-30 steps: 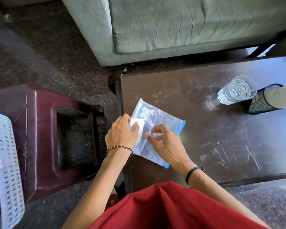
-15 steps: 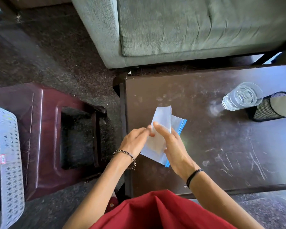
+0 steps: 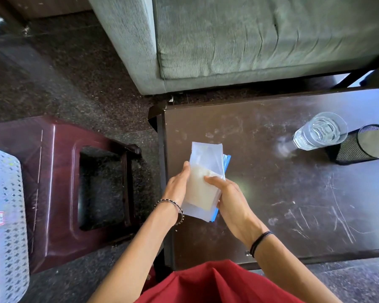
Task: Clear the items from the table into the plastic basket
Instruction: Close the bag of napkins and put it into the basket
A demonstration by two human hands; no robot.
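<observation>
A clear zip bag (image 3: 204, 169) with a blue seal strip, folded over on itself, is held above the near left corner of the dark wooden table (image 3: 282, 204). My left hand (image 3: 177, 185) grips its left edge and my right hand (image 3: 230, 197) pinches it from the right with the thumb on top. Something white shows inside the bag. The white perforated plastic basket (image 3: 11, 215) stands at the far left edge of the view, partly cut off, with items inside that I cannot make out.
A glass of water (image 3: 319, 131) and a black mesh holder (image 3: 354, 145) lying on its side sit at the table's right. A dark red plastic stool (image 3: 59, 189) stands between basket and table. A grey-green sofa (image 3: 239, 40) is behind the table.
The bag lay flat and spread on the table a second ago. Both hands have folded it in half and lifted it; it is now a narrow folded packet between them.
</observation>
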